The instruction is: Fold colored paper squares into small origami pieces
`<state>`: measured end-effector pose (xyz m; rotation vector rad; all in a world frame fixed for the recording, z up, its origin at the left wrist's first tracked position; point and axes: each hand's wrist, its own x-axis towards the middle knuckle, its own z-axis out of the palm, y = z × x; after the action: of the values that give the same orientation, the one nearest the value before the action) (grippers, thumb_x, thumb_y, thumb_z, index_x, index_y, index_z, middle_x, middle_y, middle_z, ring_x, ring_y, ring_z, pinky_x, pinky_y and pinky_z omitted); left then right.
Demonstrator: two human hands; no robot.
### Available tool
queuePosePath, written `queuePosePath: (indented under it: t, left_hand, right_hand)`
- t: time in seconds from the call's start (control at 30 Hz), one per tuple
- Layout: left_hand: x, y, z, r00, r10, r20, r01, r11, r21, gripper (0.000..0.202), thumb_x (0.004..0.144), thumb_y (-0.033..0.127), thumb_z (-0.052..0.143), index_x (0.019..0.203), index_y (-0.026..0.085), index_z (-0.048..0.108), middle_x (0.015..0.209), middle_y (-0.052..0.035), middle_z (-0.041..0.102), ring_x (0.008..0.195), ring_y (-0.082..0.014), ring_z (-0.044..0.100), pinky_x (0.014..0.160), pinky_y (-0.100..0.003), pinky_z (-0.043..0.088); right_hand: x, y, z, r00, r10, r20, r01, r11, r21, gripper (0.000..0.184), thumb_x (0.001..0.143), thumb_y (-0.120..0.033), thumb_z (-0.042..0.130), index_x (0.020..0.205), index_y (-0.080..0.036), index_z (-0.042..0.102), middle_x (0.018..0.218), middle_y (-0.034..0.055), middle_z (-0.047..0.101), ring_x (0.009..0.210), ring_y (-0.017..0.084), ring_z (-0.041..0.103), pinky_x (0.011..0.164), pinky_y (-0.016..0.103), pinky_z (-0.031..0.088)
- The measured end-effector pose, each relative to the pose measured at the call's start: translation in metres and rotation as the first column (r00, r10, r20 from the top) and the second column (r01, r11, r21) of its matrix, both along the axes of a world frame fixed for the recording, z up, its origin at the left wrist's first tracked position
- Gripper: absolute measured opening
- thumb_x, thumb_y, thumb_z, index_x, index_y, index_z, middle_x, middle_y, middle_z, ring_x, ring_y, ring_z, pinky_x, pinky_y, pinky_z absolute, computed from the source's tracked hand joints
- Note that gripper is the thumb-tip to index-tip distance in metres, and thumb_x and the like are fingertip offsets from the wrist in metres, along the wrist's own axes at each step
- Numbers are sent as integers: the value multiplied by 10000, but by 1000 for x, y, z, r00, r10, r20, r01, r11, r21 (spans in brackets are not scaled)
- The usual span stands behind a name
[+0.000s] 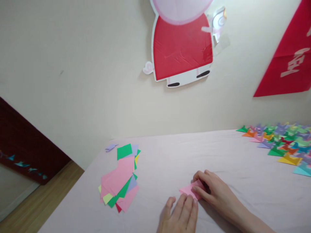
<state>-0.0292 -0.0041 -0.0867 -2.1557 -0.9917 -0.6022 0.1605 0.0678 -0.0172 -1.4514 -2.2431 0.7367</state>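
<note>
A small folded piece of pink paper [187, 189] lies on the covered table in front of me. My left hand [181, 213] lies flat and open, its fingertips pressing on the paper's near edge. From the right, my right hand [213, 191] pinches the paper, with the thumb on its upper face and the curled fingers at its far right corner. The paper's right end and part of its near edge are hidden by my hands.
Loose pink, green, yellow and purple paper sheets [121, 178] overlap on the left. A small purple folded paper [111, 148] sits behind them. Rows of colourful folded paper shapes [289, 149] fill the back right. A wall [85, 97] rises behind the table [160, 161].
</note>
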Motion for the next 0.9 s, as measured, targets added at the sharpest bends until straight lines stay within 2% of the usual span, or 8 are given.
queuePosePath:
  t: [0.17, 0.3, 0.47, 0.77, 0.9]
  left_hand:
    - [-2, -3, -2, 999, 24, -28, -27, 992, -121, 313, 989, 254, 452, 1251, 186, 607, 1250, -79, 642, 1246, -230, 517, 1071, -369, 329]
    - [-2, -3, -2, 999, 24, -21, -27, 989, -148, 339, 998, 244, 409, 1276, 194, 597, 1244, -75, 650, 1200, -220, 546, 1027, -360, 369]
    - [-2, -3, 0, 999, 34, -11, -35, 983, -180, 368, 1005, 268, 386, 1312, 206, 580, 1264, -60, 648, 1193, -213, 545, 996, -350, 397]
    - [-4, -6, 5, 999, 17, -46, -32, 937, -349, 401, 1004, 278, 403, 1381, 198, 515, 1344, -95, 591, 1217, -246, 522, 963, -372, 405]
    - [-4, -7, 7, 999, 21, -50, -38, 930, -366, 404, 1004, 284, 411, 1387, 204, 512, 1349, -87, 590, 1209, -242, 526, 957, -366, 407]
  right_hand:
    - [-1, 1, -2, 1000, -4, 0, 4, 1000, 12, 188, 872, -320, 478, 892, -221, 636, 805, 44, 606, 802, 238, 578, 748, 363, 421]
    - [-1, 1, -4, 1000, -5, -9, 6, 999, 34, 187, 887, -324, 480, 887, -230, 642, 801, 42, 616, 797, 232, 580, 742, 354, 425]
    - [-1, 2, -4, 1000, -7, 2, 7, 999, 46, 203, 899, -328, 474, 874, -225, 647, 784, 44, 616, 786, 232, 582, 738, 353, 425]
    - [-3, 1, -5, 1000, -13, 23, 12, 998, 61, 188, 900, -291, 481, 872, -215, 651, 776, 47, 613, 783, 236, 574, 731, 351, 412]
    - [-3, -1, -8, 1000, -18, 22, 16, 996, 87, 180, 901, -267, 483, 896, -216, 656, 795, 54, 624, 780, 231, 574, 728, 343, 413]
